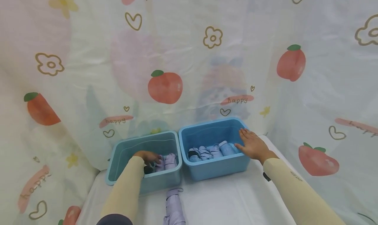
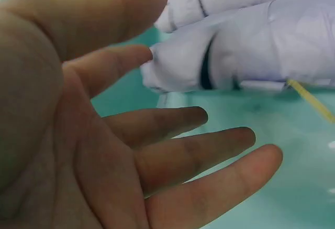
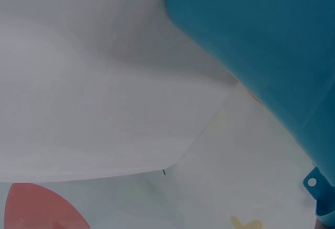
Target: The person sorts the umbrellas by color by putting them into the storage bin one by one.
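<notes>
My left hand (image 1: 152, 156) reaches into the teal bin (image 1: 113, 162), beside lavender folded umbrellas (image 1: 170, 161) lying at its right end. In the left wrist view the left hand (image 2: 120, 129) has its fingers spread and fairly straight, with one fingertip right at the end of a folded umbrella (image 2: 246, 45) that has a dark band. My right hand (image 1: 252, 145) rests on the right rim of the blue bin (image 1: 218, 169), fingers extended. Several bluish folded umbrellas (image 1: 206, 152) lie in a row inside that bin.
Another lavender folded umbrella (image 1: 174, 207) lies on the white table (image 1: 221, 198) in front of the bins. The two bins stand side by side against a printed curtain (image 1: 189, 54). A dark round object (image 1: 148, 169) sits in the teal bin near the left hand.
</notes>
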`<action>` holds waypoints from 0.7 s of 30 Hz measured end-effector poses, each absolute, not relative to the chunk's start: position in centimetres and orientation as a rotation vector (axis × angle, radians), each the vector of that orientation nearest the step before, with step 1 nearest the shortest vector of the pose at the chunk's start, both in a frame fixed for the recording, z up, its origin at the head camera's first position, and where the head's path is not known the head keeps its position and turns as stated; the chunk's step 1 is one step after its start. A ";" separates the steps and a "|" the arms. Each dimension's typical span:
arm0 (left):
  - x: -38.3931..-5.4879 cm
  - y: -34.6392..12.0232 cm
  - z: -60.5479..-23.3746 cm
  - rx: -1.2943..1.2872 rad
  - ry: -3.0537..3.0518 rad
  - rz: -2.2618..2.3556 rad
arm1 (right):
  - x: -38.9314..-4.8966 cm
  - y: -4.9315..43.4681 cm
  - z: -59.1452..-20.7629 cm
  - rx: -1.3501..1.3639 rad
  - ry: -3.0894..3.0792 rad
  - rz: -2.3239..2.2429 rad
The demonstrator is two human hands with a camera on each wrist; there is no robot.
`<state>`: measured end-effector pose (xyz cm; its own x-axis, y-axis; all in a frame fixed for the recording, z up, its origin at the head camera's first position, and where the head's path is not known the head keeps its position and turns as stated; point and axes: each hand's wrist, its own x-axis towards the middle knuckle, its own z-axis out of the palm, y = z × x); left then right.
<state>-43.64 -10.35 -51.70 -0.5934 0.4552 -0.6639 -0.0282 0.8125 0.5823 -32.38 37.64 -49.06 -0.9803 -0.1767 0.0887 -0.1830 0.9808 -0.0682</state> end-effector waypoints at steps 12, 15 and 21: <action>-39.9 -11.7 -46.2 0.439 2.391 0.759 | -32.3 37.9 -48.9 0.294 -3.040 0.135; -38.1 -12.0 -45.0 0.568 2.477 0.724 | -32.3 37.9 -49.0 0.302 -3.027 0.155; -34.7 -13.1 -45.0 0.729 2.692 0.843 | -32.6 37.9 -49.3 0.310 -3.014 0.162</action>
